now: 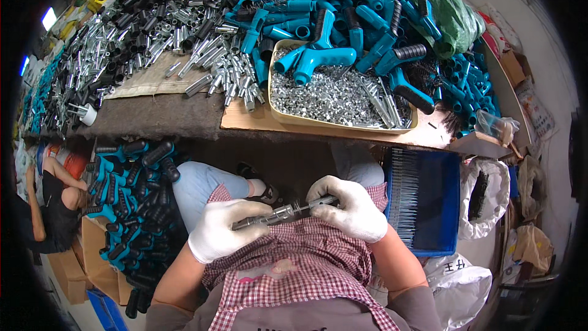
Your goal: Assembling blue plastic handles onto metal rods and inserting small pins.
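Plainly enough, both gloved hands work above the checked apron (288,294), this side of the bench's (248,119) near edge. The left hand (223,228) has its fingers wrapped around a metal tube (282,214); the right hand (348,209) pinches a dark metal piece (324,201), a thin rod (298,208) spanning between. Whether that rod joins both, I can't quite tell. By the bench's near edge sits a cream tray (331,125) of small metal bits (324,99), teal handles (326,59) overlapping its far rim. Slim metal rods (402,196) line a blue bin's (438,196) left edge.
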Tool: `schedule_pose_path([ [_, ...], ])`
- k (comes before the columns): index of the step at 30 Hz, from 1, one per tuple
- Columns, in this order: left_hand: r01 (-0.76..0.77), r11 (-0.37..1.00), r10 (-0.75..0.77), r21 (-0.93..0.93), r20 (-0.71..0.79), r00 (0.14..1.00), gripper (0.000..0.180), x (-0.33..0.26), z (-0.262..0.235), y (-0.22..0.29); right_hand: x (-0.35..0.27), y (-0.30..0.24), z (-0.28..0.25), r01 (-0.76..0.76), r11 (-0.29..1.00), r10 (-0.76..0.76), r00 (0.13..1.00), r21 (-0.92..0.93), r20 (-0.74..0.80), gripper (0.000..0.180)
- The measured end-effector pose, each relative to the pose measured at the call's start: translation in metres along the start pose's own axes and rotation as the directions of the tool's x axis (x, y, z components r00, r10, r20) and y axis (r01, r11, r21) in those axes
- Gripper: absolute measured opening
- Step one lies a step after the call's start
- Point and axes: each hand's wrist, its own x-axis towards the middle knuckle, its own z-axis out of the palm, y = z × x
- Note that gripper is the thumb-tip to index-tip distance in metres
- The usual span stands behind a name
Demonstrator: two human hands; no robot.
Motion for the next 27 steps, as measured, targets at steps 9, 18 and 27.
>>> schedule_pose_path([
  [9,-0.045,0.998,0.045,0.052,0.010,0.999,0.032,0.008,0.007,-0.005,-0.002,-0.005,-0.002,-0.064,0.998,0.062,0.996,-0.026,-0.066,0.019],
  [18,0.007,0.999,-0.008,0.036,0.032,0.999,0.033,0.009,0.008,-0.008,-0.003,0.000,-0.001,-0.162,0.976,0.169,0.985,0.144,-0.037,0.022],
  [27,-0.031,0.999,0.031,0.019,0.014,0.999,0.033,0.006,0.007,-0.013,-0.001,-0.001,0.000,-0.186,0.968,0.190,0.982,0.166,-0.012,0.022],
])
